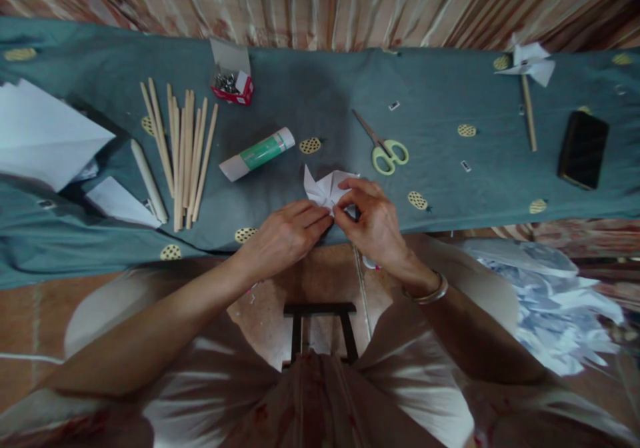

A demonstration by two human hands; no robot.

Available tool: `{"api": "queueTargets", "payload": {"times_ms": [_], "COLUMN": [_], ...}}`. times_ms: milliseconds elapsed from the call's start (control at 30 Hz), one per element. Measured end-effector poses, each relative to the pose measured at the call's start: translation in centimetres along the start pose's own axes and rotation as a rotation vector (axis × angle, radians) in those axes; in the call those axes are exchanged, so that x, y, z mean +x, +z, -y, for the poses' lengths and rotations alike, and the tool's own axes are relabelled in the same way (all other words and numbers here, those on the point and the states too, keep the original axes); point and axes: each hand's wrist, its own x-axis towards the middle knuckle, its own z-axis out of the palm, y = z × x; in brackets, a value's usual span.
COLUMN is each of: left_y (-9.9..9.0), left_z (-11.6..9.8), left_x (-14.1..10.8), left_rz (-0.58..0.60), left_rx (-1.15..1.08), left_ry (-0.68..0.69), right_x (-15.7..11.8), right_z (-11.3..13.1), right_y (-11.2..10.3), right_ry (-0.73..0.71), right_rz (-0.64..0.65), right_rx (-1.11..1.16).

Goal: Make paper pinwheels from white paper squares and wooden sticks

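Observation:
A white paper pinwheel [327, 187] with folded blades lies at the front edge of the cloth-covered table, between my two hands. My left hand [295, 231] has its fingers closed on the pinwheel's lower left edge. From the right, my right hand [373, 218] pinches near its centre with thumb and forefinger; whether something small sits in that pinch is too fine to make out. Beyond my hands lie green-handled scissors [387, 151] with the blades pointing away, and a white and green glue stick [260, 153].
Wooden sticks [187, 155] lie in a bunch at left, near paper sheets [47, 135] and a pale rod [149, 180]. A small red box [234, 85] holds metal pins. At right are a pinwheel on a stick [529, 105] and a black phone [584, 149]. Paper scraps [555, 308] fill a bag below.

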Motion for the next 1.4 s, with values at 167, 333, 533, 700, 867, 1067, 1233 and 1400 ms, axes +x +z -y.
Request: {"api": "queueTargets", "payload": {"times_ms": [167, 333, 533, 700, 867, 1067, 1233, 1400], "left_y": [-0.1, -0.1, -0.1, -0.1, -0.1, -0.1, 0.0, 0.1], "left_z": [-0.1, -0.1, 0.0, -0.1, -0.1, -0.1, -0.1, 0.0], "left_x": [0.1, 0.1, 0.0, 0.1, 0.1, 0.2, 0.1, 0.1], "left_rz": [-0.025, -0.008, 0.018, 0.003, 0.021, 0.015, 0.011, 0.013], "left_rx": [0.023, 0.035, 0.022, 0.016, 0.021, 0.022, 0.025, 0.040], "left_ry": [0.019, 0.007, 0.005, 0.009, 0.005, 0.007, 0.012, 0.021], "right_x": [0.0, 0.0, -0.1, -0.1, -0.3, -0.5, -0.9, -1.2], "right_z": [-0.2, -0.3, -0.3, -0.4, -0.7, -0.9, -0.7, -0.3], "right_y": [0.2, 0.1, 0.0, 0.0, 0.1, 0.1, 0.3, 0.7], "right_ry": [-0.012, -0.024, -0.026, -0.017, -0.047, -0.129, -0.153, -0.258], "right_rz": [-0.009, -0.012, 0.005, 0.015, 0.008, 0.002, 0.024, 0.000], "right_rx": [0.007, 0.000, -0.008, -0.003, 0.002, -0.032, -0.108, -0.249]}}
